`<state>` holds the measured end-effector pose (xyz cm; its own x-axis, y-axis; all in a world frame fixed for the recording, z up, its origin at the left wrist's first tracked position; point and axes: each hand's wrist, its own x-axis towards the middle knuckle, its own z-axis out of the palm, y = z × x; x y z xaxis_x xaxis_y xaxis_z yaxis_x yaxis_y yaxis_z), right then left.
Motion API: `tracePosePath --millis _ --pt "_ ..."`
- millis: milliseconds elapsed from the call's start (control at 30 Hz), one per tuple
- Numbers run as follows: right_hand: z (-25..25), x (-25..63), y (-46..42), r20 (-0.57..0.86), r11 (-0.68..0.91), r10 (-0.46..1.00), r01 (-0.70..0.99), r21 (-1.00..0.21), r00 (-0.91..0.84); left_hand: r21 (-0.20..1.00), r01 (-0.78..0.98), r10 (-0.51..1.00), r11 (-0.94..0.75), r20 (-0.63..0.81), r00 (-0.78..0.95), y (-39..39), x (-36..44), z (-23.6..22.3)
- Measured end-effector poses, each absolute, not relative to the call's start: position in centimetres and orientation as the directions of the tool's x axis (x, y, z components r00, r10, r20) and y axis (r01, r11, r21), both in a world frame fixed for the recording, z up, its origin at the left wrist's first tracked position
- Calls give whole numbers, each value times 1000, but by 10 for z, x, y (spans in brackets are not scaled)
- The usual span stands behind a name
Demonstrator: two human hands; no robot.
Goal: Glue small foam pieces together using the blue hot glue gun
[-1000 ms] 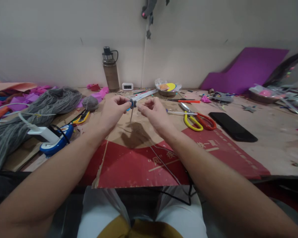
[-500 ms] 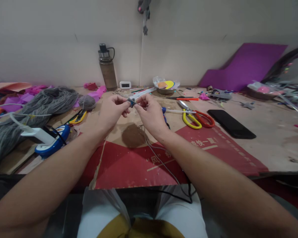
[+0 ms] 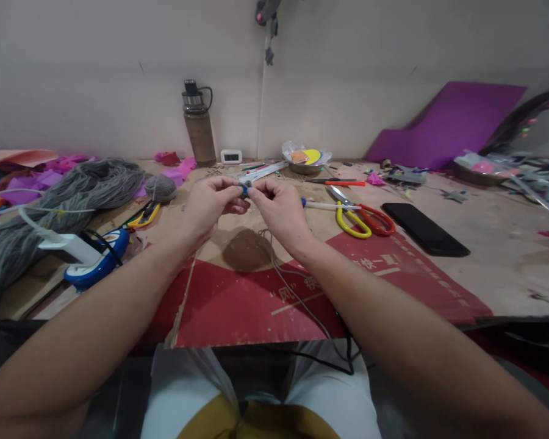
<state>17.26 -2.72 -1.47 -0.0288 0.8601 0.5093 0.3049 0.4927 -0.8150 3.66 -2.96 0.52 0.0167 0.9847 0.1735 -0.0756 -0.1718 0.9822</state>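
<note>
Both hands are raised over a flattened red and brown cardboard sheet. My left hand and my right hand meet at the fingertips and pinch a small blue-grey piece wound with grey yarn. A thin strand of grey yarn trails from under my right hand across the cardboard toward my lap. The fingers of both hands are curled closed around the piece, which is mostly hidden.
A big skein of grey yarn and a small yarn ball lie left, beside a blue and white glue gun. Yellow and red scissors, a black phone, a water bottle and a purple sheet are right and behind.
My right hand has closed in on the left, so both now pinch the small piece together. The dangling yarn end no longer hangs below it.
</note>
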Motion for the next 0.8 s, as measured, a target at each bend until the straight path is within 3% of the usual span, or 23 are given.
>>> tracePosePath --millis 800 --pt "-14 173 -27 469 452 883 337 -826 -33 977 -49 976 -209 212 45 -27 34 0"
